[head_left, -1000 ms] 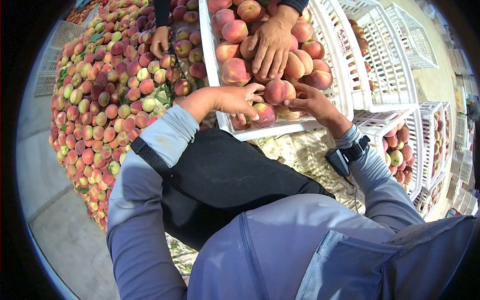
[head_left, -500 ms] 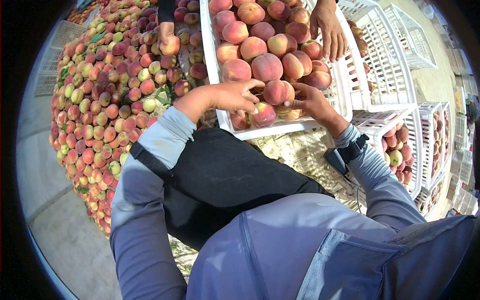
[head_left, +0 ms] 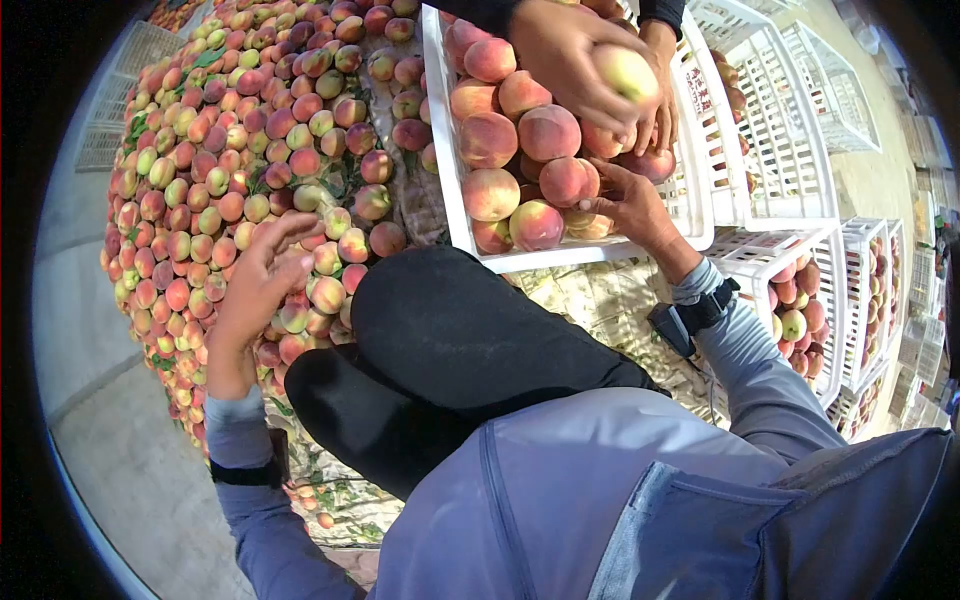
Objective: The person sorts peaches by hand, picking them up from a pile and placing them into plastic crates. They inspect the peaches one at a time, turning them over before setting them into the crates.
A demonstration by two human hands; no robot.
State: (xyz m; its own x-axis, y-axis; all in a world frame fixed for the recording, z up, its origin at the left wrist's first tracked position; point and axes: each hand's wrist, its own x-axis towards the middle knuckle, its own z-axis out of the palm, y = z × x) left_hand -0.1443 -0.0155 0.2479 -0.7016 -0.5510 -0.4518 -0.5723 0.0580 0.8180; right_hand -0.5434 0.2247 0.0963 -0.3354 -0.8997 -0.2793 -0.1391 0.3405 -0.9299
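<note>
Over the heap of peaches (head_left: pixel 215 180), my left hand (head_left: pixel 258 285) is open, fingers spread, with no fruit in its grasp. My right hand (head_left: pixel 640 212) reaches over the near right part of a white plastic crate (head_left: pixel 575 258). Its thumb and fingers curl against the right side of a red peach (head_left: pixel 565 183) among the crated fruit; some fingertips are hidden. A co-worker's hand (head_left: pixel 565 55), blurred by motion, holds a pale yellow peach (head_left: pixel 625 72) above the crate. That person's other hand (head_left: pixel 661 85) reaches down onto a peach at the crate's right side.
White slatted crates (head_left: pixel 775 120) stand along the right. Below them, stacked crates hold more peaches (head_left: pixel 797 310). My bent knee in black trousers (head_left: pixel 440 310) is close to the crate's near edge. A patterned ground sheet (head_left: pixel 590 300) lies underneath.
My left hand has left the crate and moved left over the heap. My right hand stays by the same peach. The co-worker's hand has brought a peach from the heap over the crate.
</note>
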